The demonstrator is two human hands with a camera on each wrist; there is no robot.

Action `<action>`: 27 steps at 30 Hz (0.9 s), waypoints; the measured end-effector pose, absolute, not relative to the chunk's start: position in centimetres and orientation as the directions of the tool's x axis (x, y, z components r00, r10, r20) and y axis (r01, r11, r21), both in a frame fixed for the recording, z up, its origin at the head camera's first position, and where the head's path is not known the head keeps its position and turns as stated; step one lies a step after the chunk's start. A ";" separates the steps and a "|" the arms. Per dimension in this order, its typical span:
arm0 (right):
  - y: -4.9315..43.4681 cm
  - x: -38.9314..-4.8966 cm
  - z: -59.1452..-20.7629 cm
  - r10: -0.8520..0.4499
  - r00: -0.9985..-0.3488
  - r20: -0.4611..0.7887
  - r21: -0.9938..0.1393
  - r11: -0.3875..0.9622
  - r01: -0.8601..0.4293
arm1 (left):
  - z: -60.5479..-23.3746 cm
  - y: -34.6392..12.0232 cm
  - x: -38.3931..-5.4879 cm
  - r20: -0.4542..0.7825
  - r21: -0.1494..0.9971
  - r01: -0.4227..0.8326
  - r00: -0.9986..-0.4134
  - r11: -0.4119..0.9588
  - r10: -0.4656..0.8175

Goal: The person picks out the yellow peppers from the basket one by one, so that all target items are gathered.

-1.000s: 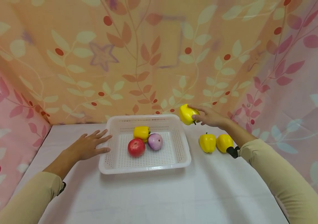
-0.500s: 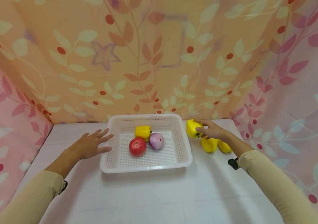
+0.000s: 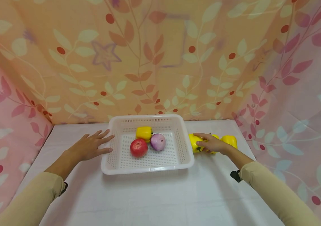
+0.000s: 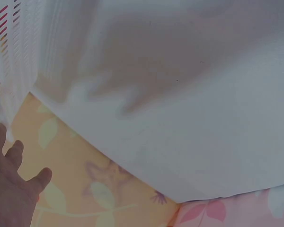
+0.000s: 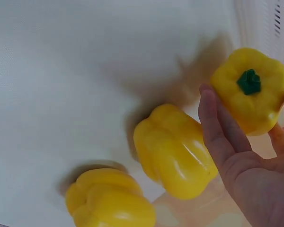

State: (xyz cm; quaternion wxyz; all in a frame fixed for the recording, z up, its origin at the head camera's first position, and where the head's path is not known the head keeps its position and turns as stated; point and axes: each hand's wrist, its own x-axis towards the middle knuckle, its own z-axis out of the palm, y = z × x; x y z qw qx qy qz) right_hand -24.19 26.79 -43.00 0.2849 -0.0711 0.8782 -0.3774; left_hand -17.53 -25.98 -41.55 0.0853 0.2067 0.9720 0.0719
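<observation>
Head: inside pepper (image 3: 144,133), red fruit (image 3: 139,147), onion (image 3: 158,142) in basket (image 3: 147,169). Left hand (image 3: 91,146) spread beside it, holding nothing; right hand (image 3: 212,143) grips held pepper (image 3: 193,143) by basket's opposite side.

Left wrist: left hand bare.

Right wrist: middle pepper (image 5: 175,151), end pepper (image 5: 110,199) loose on desk (image 5: 61,85). Seemingly partway: held pepper unreleased.

The head camera looks forward and down across the worktop (image 3: 149,199), at widest range. Both wrist cameras sit close and show the patterned cloth (image 3: 149,56) at the bottom of frame, inverted relative to the head view. Left wrist and head views share the left grip (image 4: 9,187) and basket (image 3: 149,169); right wrist and head, the held yellow pepper (image 5: 253,104).
</observation>
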 end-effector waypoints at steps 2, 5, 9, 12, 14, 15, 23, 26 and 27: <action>26.8 -23.9 -43.5 -0.327 -0.836 -0.441 -0.689 0.720 0.082 | -41.6 -26.0 -17.5 -0.136 0.173 0.391 -0.900 0.904 0.415; 26.7 -23.7 -43.9 -0.297 -0.851 -0.434 -0.670 0.738 0.084 | -41.6 -26.0 -17.6 -0.138 0.168 0.392 -0.899 0.905 0.415; 26.5 -23.5 -44.1 -0.282 -0.852 -0.442 -0.649 0.756 0.086 | -41.5 -26.0 -17.5 -0.139 0.170 0.390 -0.900 0.905 0.414; 26.5 -23.4 -44.2 -0.281 -0.844 -0.456 -0.619 0.782 0.074 | -41.4 -25.9 -17.6 -0.141 0.172 0.389 -0.900 0.905 0.413; 26.5 -23.3 -44.0 -0.270 -0.841 -0.469 -0.597 0.798 0.077 | -41.4 -25.8 -17.5 -0.141 0.173 0.389 -0.899 0.905 0.414; 26.5 -23.3 -43.9 -0.268 -0.839 -0.474 -0.585 0.807 0.073 | -41.4 -25.8 -17.5 -0.141 0.172 0.389 -0.900 0.905 0.413; 26.6 -23.8 -41.4 -0.311 -0.837 -0.450 -0.579 0.815 0.008 | -41.4 -25.9 -17.5 -0.154 0.179 0.372 -0.904 0.911 0.400; 26.7 -24.3 -39.8 -0.337 -0.835 -0.435 -0.594 0.804 -0.015 | -41.5 -26.0 -17.6 -0.151 0.182 0.375 -0.903 0.909 0.403; 26.6 -24.5 -39.2 -0.349 -0.834 -0.427 -0.598 0.801 -0.029 | -41.5 -26.0 -17.6 -0.150 0.182 0.376 -0.903 0.909 0.404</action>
